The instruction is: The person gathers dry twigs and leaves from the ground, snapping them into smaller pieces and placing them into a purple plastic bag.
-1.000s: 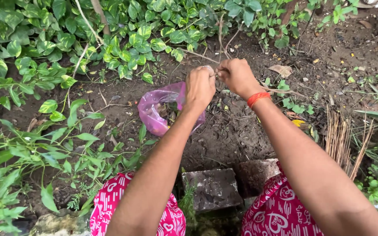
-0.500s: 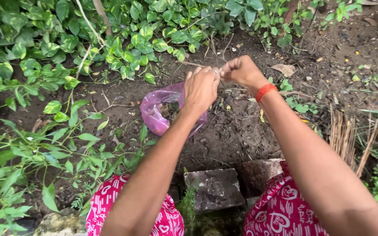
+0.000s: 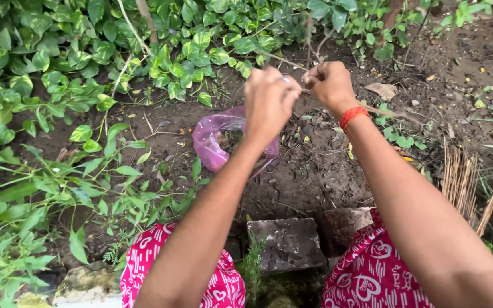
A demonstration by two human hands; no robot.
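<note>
Hands [image 3: 300,94] hide thin twig [image 3: 392,112].

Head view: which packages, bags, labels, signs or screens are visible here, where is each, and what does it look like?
Plastic bag: the only package, lying open on bare soil below and beyond the left hand, partly hidden by it; thin, crumpled, translucent pinkish purple, with dark matter inside.
Labels, signs, screens: none in view.

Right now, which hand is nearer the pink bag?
Left. The left hand is directly above the pink bag, overlapping its rim in view; the right hand is farther off to its right.
</note>
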